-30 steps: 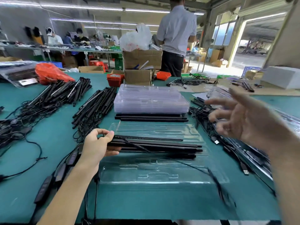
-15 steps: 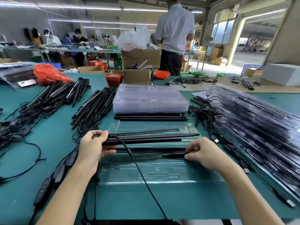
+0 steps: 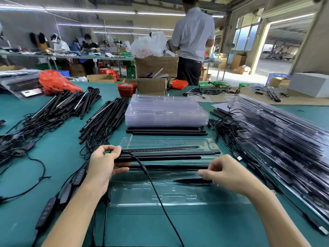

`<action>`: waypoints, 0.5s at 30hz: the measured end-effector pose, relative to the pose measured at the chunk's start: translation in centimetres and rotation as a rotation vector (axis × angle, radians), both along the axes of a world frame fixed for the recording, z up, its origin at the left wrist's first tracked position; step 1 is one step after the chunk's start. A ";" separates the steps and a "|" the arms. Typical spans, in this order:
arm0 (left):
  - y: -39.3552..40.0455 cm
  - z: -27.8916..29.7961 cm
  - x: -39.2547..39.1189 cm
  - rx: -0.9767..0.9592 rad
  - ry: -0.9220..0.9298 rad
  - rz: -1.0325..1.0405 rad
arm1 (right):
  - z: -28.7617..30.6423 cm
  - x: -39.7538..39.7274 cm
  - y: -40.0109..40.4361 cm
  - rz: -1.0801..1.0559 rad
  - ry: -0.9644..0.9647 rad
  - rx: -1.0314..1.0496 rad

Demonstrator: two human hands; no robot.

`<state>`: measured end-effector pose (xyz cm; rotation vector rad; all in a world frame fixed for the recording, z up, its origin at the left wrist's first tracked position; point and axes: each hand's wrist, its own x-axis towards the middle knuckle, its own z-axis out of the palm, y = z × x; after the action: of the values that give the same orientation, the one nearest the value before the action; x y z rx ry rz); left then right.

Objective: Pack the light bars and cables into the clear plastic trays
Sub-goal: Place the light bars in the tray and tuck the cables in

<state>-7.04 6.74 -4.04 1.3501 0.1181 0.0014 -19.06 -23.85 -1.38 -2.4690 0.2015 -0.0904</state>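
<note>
Head view: the left hand (image 3: 105, 164) grips, with thumb and curled fingers, the left ends of the long black light bars (image 3: 165, 155) lying across the clear moulded plastic tray (image 3: 160, 195) on the green table (image 3: 58, 157). The right hand (image 3: 226, 175), fingers curled, pinches a short black pointed piece (image 3: 191, 181) over the tray's right side. A thin black cable (image 3: 160, 198) trails from the bars across the tray toward the near edge; a stack of empty clear trays (image 3: 166, 111) stands just behind.

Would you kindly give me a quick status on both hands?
Left hand grips light bars over clear tray. Right hand pinches bar end. Cable trails across tray.
</note>
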 end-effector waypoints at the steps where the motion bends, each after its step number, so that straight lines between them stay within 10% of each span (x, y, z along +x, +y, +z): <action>1: -0.1 0.1 -0.1 0.007 -0.003 -0.001 | 0.3 -0.4 0.4 0.011 0.026 0.024; 7: -1.2 1.6 -0.3 0.028 -0.016 -0.002 | 2.3 -2.1 5.2 0.315 0.387 -0.044; 15: -4.6 2.7 -1.1 -0.126 -0.002 0.036 | 3.2 -2.4 7.3 0.492 0.465 0.425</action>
<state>-8.14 2.11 -1.32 1.2218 0.1389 0.0248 -21.44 -16.51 1.84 -2.0122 -0.1798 0.6695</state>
